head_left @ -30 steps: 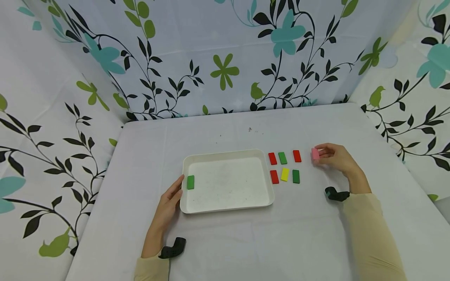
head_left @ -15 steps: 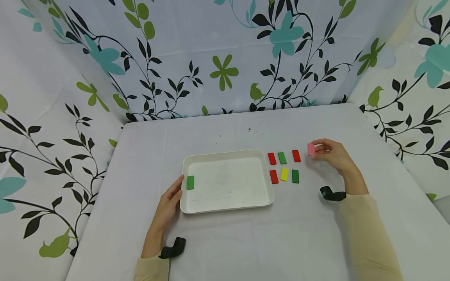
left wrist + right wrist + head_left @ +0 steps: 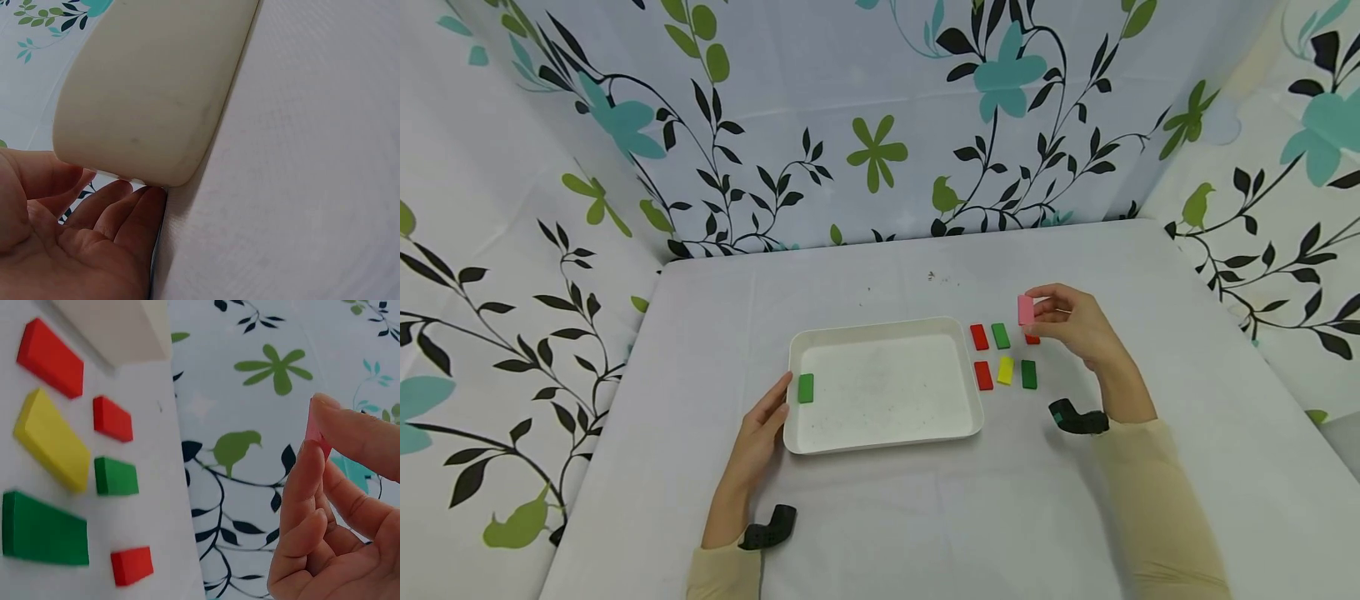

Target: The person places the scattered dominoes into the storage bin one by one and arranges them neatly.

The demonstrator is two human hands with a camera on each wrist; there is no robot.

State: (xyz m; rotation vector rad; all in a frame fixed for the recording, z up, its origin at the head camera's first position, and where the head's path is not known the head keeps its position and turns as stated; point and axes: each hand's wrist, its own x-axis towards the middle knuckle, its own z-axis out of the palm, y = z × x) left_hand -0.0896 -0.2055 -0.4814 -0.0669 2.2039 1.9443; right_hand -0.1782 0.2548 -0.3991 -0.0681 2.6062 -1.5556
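Note:
My right hand [image 3: 1078, 325] pinches a pink block [image 3: 1026, 310] between thumb and fingertips, raised above the far right red block [image 3: 1032, 340], which it partly hides. In the right wrist view only a sliver of the pink block [image 3: 317, 428] shows between the fingers. My left hand [image 3: 758, 435] rests against the left end of a white tray [image 3: 886, 442], its fingers fairly straight. The left wrist view shows those fingertips touching the end wall of the tray [image 3: 144, 94]. One green block [image 3: 806, 388] lies inside the tray near its left wall.
Right of the tray lie two rows of blocks: red [image 3: 979, 337] and green [image 3: 1001, 336] behind, red [image 3: 983, 376], yellow [image 3: 1006, 371] and dark green [image 3: 1029, 375] in front. Patterned curtains [image 3: 880, 125] surround the white-covered table [image 3: 880, 533].
The right hand has moved left with the pink block, from the open table to above the far right red block. The left hand and the tray have stayed in place.

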